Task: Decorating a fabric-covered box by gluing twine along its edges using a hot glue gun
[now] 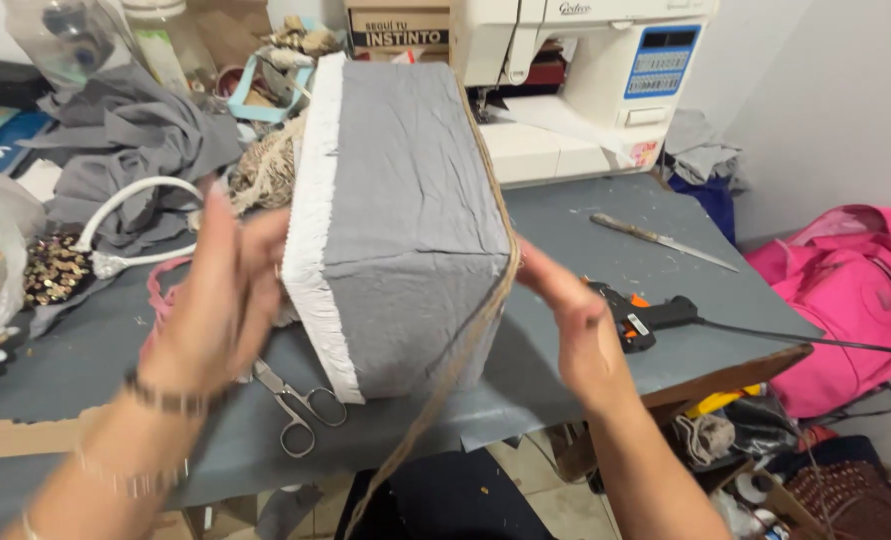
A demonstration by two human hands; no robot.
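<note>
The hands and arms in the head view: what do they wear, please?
Both arms are bare, with no sleeves. The left hand has a dark beaded bracelet at the wrist, and thin light bands further up the forearm. The right hand shows no glove, ring or bracelet that I can see.

A white sewing machine is sitting at the back of the grey table, and a long knife is lying in front of it. A black glue gun is resting near the table's edge, and small scissors are lying nearby. A pink bag is slumping beside the table, and grey cloth is piling up at the back.
</note>
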